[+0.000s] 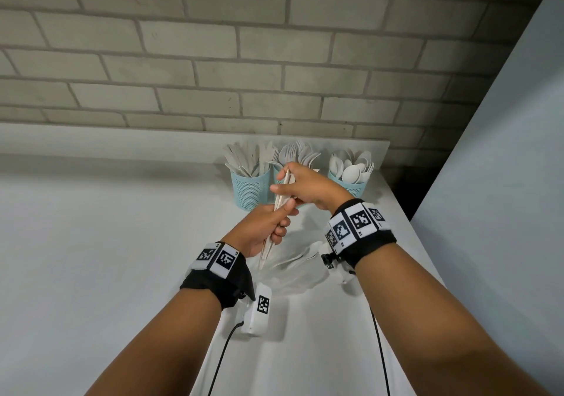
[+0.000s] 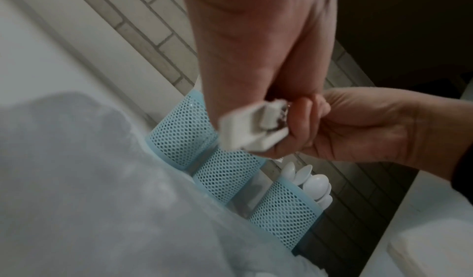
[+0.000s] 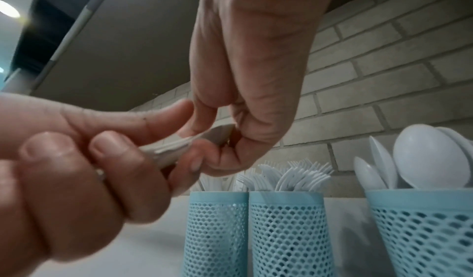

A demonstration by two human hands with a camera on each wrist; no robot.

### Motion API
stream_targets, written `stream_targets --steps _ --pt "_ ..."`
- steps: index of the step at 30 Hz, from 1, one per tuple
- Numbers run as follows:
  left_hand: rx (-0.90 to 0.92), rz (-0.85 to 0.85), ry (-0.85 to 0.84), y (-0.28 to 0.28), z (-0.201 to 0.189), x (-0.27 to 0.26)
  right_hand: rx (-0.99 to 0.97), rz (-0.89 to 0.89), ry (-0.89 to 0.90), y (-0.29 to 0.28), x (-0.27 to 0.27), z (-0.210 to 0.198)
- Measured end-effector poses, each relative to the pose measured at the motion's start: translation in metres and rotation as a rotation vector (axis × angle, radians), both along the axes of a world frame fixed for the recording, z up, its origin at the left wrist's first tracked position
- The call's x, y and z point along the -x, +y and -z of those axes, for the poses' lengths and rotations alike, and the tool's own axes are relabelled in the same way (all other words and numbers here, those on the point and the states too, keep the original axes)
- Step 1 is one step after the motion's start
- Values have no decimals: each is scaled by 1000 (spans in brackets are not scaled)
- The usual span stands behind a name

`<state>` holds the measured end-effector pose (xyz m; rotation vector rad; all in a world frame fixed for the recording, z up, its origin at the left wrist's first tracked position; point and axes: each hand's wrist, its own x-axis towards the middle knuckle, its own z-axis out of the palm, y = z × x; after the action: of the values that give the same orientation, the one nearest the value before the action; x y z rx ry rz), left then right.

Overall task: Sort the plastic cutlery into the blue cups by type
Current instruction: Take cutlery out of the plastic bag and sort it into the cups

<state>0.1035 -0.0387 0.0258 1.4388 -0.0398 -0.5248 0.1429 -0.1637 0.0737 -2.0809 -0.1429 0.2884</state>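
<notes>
Gripping a bundle of cream plastic cutlery handles [image 1: 276, 218], the left hand [image 1: 265, 230] curls its fingers tightly round the lower part, so the bundle slants up and away over the white counter [image 1: 106, 243]. The right hand [image 1: 308, 186] meets it from above, its thumb and fingertips pinching the upper ends of the same bundle; which type of cutlery these pieces are cannot be told, since their heads are hidden by the hands. In the left wrist view the squared handle ends [image 2: 253, 127] poke out blurred between the 2 hands.

Behind the hands, 3 blue mesh cups stand in a row against the back of the counter, below the pale brick wall [image 1: 213, 59]. The left cup [image 1: 250, 191] holds white knives [image 1: 247, 157], the middle cup [image 3: 286, 230] holds white forks [image 3: 294, 176] with tines up, and the right cup [image 1: 351, 186] holds white spoons [image 1: 354, 166] with bowls up. The left and middle cups stand just beside each other; the right one stands a little apart.

Under the wrists, a loose pile of white plastic cutlery [image 1: 293, 270] lies on the counter, partly blurred. Both wrists wear black bands with black-and-white square markers [image 1: 351, 224], and black cables [image 1: 219, 359] run back along the counter towards the person.
</notes>
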Motion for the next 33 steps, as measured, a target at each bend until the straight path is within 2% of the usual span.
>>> stream_targets --steps 4,8,10,13,15,19,23,26,29,31,33 --pt "-27 -28 21 7 -2 -3 -37 86 -2 -4 -12 -9" --pt "-79 -90 -45 10 -7 -8 91 160 -170 9 -24 -18" --pt "-86 -106 -81 10 -9 -11 155 142 -242 16 -26 -19" --pt "-16 -128 -85 10 -10 -14 192 38 -233 20 -26 -15" --pt "-36 -159 -107 9 -10 -16 187 6 -228 22 -25 -6" --pt "-117 -182 -161 6 -5 -19 70 131 -231 22 -27 10" --pt "-180 -236 -227 0 -4 -23 -199 250 -20 23 -30 14" --pt "-155 -208 -292 -1 -5 -26 -241 233 50 28 -29 13" --pt "-106 -210 -146 4 -5 -27 -174 245 -92 27 -33 8" --pt "-63 -267 81 11 -3 -28 -112 294 -256 25 -37 1" --pt "81 -281 285 18 0 -28 -119 305 -400 27 -35 -7"
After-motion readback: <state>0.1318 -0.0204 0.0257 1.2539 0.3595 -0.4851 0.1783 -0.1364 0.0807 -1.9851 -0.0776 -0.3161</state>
